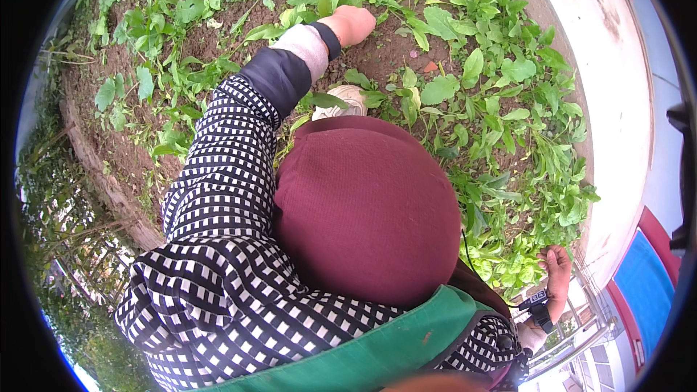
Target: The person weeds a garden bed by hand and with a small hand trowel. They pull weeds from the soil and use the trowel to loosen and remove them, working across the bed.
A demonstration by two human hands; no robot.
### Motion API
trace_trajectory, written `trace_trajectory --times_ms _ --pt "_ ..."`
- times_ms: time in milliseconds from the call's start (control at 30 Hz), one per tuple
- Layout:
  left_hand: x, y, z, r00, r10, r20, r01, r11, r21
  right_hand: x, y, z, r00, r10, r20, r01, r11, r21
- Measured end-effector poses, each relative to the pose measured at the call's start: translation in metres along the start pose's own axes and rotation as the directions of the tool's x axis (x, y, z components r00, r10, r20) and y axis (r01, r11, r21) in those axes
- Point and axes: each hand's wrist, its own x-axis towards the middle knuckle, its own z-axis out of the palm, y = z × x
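Observation:
My left hand reaches out over the bare soil among the leafy green plants. Its back is toward me and it looks closed, with the fingertips folded out of sight, so what it may hold is hidden. Far off to the right, my right hand is at the edge of a light-green leafy clump. Its fingers are curled in beside the leaves; anything between them is too small to make out.
My maroon-covered knee fills the middle, with a pale shoe on the soil beyond it. A pale concrete edge borders the bed on the right, near a blue panel with a red frame. A small orange-red fragment lies on the dirt.

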Motion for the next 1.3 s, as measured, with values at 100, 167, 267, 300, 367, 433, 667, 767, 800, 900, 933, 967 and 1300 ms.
trace_trajectory --times_ms 100,167,267,300,367,433,667,767,800,900,933,967,1300 --pt "-0.005 0.010 0.005 0.992 0.027 0.120 -0.040 0.993 0.107 -0.001 -0.002 0.001 1.000 -0.004 -0.005 0.004 1.000 0.006" --pt "-0.004 0.016 0.009 0.995 -0.004 0.097 -0.012 0.986 0.167 -0.002 -0.002 0.001 1.000 -0.001 -0.011 0.002 1.000 0.018" --pt "0.000 0.016 0.010 0.998 0.013 0.065 -0.025 0.981 0.194 -0.003 -0.003 0.002 1.000 0.003 -0.015 -0.003 0.999 0.041" --pt "0.001 0.015 0.009 0.998 0.015 0.063 -0.027 0.981 0.191 -0.004 -0.003 0.002 1.000 0.005 -0.016 -0.005 0.999 0.041" --pt "0.000 0.012 0.006 0.999 0.024 0.044 -0.031 0.986 0.162 -0.005 -0.003 0.002 1.000 0.007 -0.014 -0.006 0.999 0.039" --pt "0.000 0.011 0.004 0.999 0.049 -0.022 -0.047 0.995 0.085 -0.005 -0.003 0.003 1.000 -0.002 0.002 0.002 0.999 0.041" --pt "0.006 0.041 0.017 0.942 0.182 -0.282 -0.258 0.929 -0.264 -0.003 -0.003 0.002 1.000 0.007 -0.009 -0.007 1.000 0.026" --pt "0.008 0.052 0.029 0.976 0.142 -0.168 -0.177 0.960 -0.218 -0.003 -0.003 0.002 1.000 0.002 0.002 -0.002 1.000 0.018" --pt "0.010 0.054 0.032 0.978 0.137 -0.158 -0.169 0.963 -0.212 -0.004 -0.002 0.002 1.000 -0.001 0.002 0.001 1.000 0.025" --pt "0.016 0.057 0.041 0.977 0.125 -0.171 -0.157 0.970 -0.183 -0.006 -0.001 0.002 1.000 0.004 -0.003 -0.004 1.000 0.027" --pt "0.019 0.055 0.043 0.971 0.132 -0.200 -0.169 0.969 -0.181 -0.006 -0.001 0.002 1.000 -0.007 0.018 0.006 0.999 0.044" --pt "0.022 0.054 0.045 0.967 0.128 -0.220 -0.169 0.969 -0.180 -0.006 -0.001 0.002 1.000 0.010 -0.005 -0.010 0.999 0.032" --pt "0.018 0.031 0.047 0.925 0.044 -0.378 -0.243 0.833 -0.498 -0.005 -0.001 0.003 1.000 0.007 0.008 -0.007 1.000 0.015"
